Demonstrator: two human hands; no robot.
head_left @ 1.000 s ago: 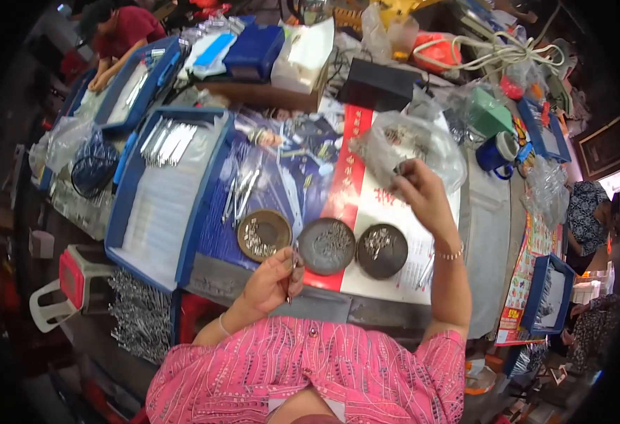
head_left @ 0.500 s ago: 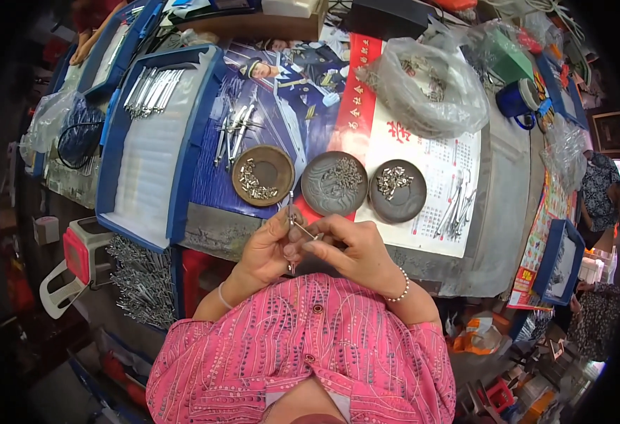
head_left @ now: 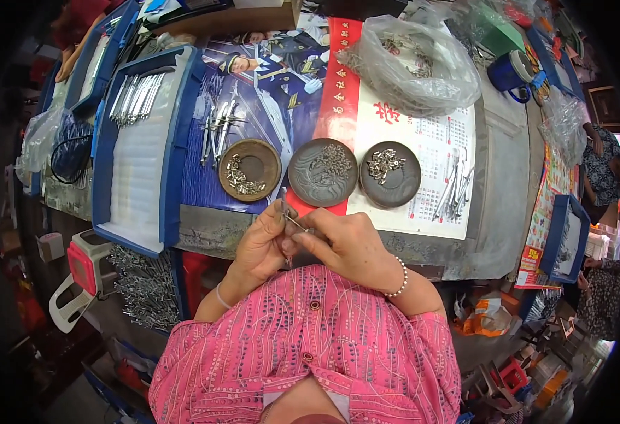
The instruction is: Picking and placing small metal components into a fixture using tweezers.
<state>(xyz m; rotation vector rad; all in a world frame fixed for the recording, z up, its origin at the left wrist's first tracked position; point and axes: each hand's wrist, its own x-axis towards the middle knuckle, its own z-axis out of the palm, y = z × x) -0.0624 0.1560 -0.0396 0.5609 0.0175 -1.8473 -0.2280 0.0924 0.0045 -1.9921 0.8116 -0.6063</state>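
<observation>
Standing stool point(head_left: 82, 268): red and pale plastic, on the floor at far left, near a heap of metal rods point(head_left: 144, 290).
Long blue tray point(head_left: 180, 134): white liner point(head_left: 137, 184) inside; silver rods point(head_left: 139, 99) side by side toward its far end.
Loose rods point(head_left: 218, 131): several, crossed, on the blue poster point(head_left: 296, 141).
Brown dish point(head_left: 255, 168): small cylindrical metal pieces point(head_left: 236, 177) gathered along its left and near sides.
Left hand point(head_left: 259, 240): at the table's near edge; thumb and fingers grip a slim metal part point(head_left: 287, 210), roughly upright.
Thin metal pin point(head_left: 296, 224): slants between both hands, left end at the slim metal part; cannot tell whether it is inserted.
Middle grey dish point(head_left: 317, 189): fine metal bits point(head_left: 332, 161) toward its far side.
Right hand point(head_left: 349, 244): thumb and forefinger pinch the pin near its right end.
Right dark dish point(head_left: 396, 189): just beside the middle one; shiny cylindrical pieces point(head_left: 384, 165) piled inside.
Clear plastic bag point(head_left: 412, 92): beyond that dish; small items inside, kind unclear.
Calendar sheet point(head_left: 430, 138): thin rods point(head_left: 455, 185) at its right edge.
Blue mug point(head_left: 509, 72): far right of the table point(head_left: 504, 191), upright.
</observation>
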